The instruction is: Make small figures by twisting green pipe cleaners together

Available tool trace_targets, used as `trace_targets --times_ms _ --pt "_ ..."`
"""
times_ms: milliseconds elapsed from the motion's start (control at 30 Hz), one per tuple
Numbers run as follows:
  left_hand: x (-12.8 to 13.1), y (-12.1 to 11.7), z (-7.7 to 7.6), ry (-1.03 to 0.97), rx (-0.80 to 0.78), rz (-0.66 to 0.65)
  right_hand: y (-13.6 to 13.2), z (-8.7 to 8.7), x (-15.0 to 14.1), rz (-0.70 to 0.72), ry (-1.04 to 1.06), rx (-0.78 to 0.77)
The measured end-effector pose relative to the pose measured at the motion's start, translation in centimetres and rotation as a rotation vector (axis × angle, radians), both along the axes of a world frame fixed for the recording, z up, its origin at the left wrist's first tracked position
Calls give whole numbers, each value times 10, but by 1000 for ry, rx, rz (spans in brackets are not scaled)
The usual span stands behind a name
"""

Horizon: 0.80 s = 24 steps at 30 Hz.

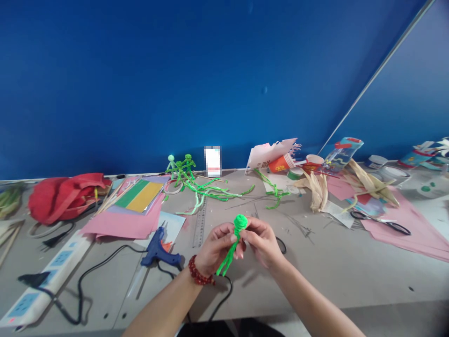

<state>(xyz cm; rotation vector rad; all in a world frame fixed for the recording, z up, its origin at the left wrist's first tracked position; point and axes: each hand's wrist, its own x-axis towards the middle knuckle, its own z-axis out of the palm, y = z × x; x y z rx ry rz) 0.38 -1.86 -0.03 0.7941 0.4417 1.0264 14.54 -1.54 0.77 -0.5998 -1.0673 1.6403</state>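
Note:
Between my two hands is a bright green pipe-cleaner figure with a coiled round head and several twisted strands trailing down to the lower left. My left hand, with a red bead bracelet at the wrist, pinches it just below the head. From the other side my right hand grips it at the neck with thumb and fingers. Loose green pipe cleaners lie beyond the hands. Similar finished-looking green figures stand at the back, near the blue wall.
Left of my hands lie a blue hot glue gun, a power strip, pink paper and a red bag. A ruler is ahead. To the right are scissors, corn husks and red paper cups.

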Motion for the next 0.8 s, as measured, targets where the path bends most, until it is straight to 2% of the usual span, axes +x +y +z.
trace_targets --times_ms 267,533,800 --pt "0 -1 -2 3 -4 11 0 3 -5 28 111 -112" --pt "1 -1 -5 -12 -5 -10 0 6 -7 29 93 -191" --pt "3 -3 -3 9 -9 11 -1 4 -8 7 112 -200"
